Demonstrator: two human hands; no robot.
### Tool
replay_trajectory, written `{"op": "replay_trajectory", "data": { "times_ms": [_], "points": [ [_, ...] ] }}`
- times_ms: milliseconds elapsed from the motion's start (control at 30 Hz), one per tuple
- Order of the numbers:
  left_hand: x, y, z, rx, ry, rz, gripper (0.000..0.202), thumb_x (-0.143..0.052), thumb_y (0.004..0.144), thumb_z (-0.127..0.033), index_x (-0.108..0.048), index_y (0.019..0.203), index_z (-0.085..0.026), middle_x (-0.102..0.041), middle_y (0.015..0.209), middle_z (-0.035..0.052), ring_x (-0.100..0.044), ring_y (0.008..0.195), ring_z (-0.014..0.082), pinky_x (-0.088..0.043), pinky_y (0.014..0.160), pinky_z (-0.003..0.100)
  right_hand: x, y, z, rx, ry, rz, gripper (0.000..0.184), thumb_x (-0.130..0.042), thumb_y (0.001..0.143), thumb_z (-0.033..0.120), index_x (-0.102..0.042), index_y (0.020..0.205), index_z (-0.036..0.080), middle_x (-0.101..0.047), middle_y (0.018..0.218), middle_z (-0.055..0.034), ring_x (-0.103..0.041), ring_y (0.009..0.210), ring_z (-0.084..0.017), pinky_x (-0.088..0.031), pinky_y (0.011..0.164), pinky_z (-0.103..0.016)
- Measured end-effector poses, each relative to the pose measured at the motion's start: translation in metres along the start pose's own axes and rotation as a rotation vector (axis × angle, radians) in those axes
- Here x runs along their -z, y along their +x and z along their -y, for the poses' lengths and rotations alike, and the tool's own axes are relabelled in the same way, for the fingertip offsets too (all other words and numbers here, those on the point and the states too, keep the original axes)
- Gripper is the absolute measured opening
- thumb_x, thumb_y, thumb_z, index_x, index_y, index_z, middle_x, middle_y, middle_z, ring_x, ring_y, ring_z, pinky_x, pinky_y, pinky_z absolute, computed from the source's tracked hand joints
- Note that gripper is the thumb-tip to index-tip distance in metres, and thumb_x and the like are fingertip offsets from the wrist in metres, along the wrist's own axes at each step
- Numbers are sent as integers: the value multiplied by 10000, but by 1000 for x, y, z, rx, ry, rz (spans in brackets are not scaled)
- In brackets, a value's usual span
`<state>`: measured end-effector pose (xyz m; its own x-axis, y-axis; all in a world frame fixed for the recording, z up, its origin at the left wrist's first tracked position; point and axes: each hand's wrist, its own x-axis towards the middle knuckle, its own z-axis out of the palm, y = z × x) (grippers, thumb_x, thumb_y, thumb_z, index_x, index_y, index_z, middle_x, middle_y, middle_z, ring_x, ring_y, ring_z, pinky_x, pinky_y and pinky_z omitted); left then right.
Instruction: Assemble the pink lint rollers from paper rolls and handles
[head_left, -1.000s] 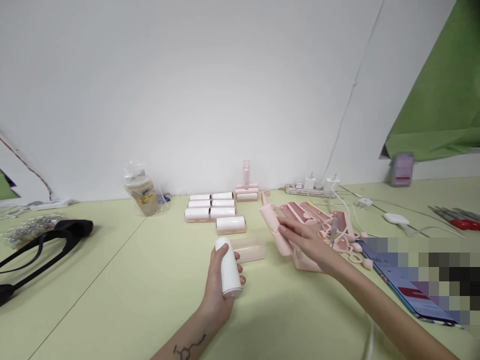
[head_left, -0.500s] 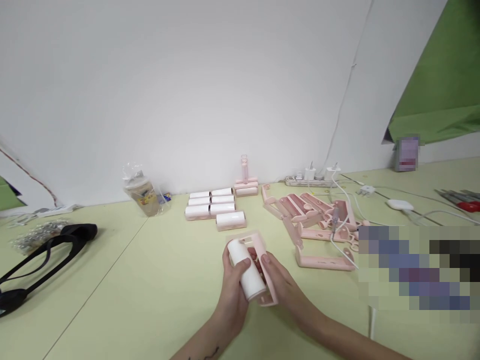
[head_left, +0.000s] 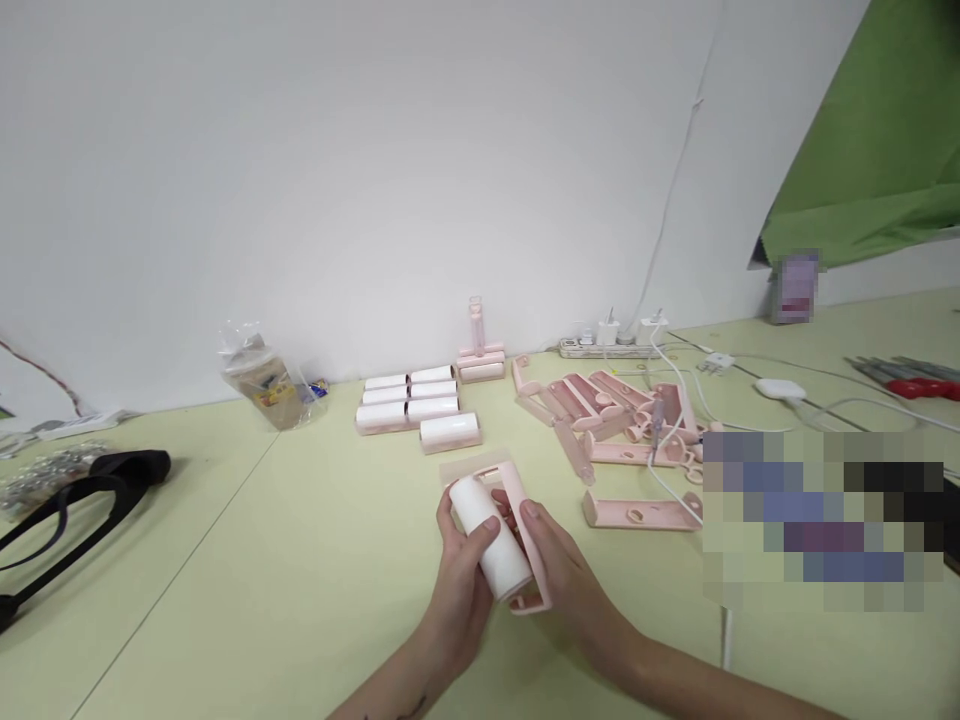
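My left hand (head_left: 456, 590) is wrapped round a white roll (head_left: 491, 537), gripping it from the left side. My right hand (head_left: 564, 580) grips a pink plastic frame (head_left: 525, 515) and presses it against the roll's right side. Both hands meet over the pale green table (head_left: 262, 600), just in front of me. Behind them lies a group of several white rolls in pink holders (head_left: 416, 405), with one more white roll (head_left: 450, 432) lying apart in front. To the right sits a heap of pink frame parts (head_left: 607, 410), and one long pink part (head_left: 637, 513) lies closest to my right hand.
A black strap (head_left: 67, 505) lies at the far left beside a pile of small metal parts. A clear bag (head_left: 259, 375) stands near the wall. A power strip with chargers (head_left: 611, 345), white cables and screwdrivers (head_left: 907, 375) lie at the back right.
My right hand took a pink frame from the heap and brought it to the roll in my left hand. Both hands now hold the roll and frame together.
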<state>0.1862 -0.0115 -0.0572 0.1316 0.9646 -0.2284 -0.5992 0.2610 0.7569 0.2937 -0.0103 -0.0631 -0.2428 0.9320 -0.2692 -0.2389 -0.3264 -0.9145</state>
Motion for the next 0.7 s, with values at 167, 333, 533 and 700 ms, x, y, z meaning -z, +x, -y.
{"op": "replay_trajectory", "data": {
  "times_ms": [167, 333, 533, 700],
  "points": [
    [1, 0, 1, -2, 17, -8, 583, -602, 766, -295, -252, 1231, -327, -578, 961, 26, -580, 838, 166, -464, 752, 282, -2, -1, 5, -16, 59, -22, 517, -400, 801, 583, -441, 1204, 263, -568, 1059, -57, -591, 790, -189, -513, 548, -272],
    [1, -2, 4, -5, 18, 28, 628, -616, 757, -296, -237, 1254, -359, -578, 984, 20, -579, 896, 181, -470, 739, 266, 0, -1, 3, -1, 54, -28, 514, -388, 807, 585, -440, 1200, 259, -546, 1070, -55, -581, 782, -183, -514, 537, -262],
    [4, -2, 5, -27, 106, 51, 813, -694, 688, -241, -153, 1273, -401, -540, 1121, 33, -556, 982, 200, -456, 811, 292, 2, 0, -9, 116, -169, 74, 524, -258, 834, 609, -252, 1293, 358, -337, 1243, -65, -515, 949, -213, -526, 473, -243],
    [3, 2, -6, -97, 290, -19, 822, -710, 657, -284, -171, 1271, -364, -565, 1045, 47, -571, 929, 224, -469, 768, 310, 8, 7, 3, 383, -495, 89, 428, -184, 906, 467, -313, 1270, 282, -388, 1096, -83, -482, 960, -188, -520, 639, -282]
  ]
}}
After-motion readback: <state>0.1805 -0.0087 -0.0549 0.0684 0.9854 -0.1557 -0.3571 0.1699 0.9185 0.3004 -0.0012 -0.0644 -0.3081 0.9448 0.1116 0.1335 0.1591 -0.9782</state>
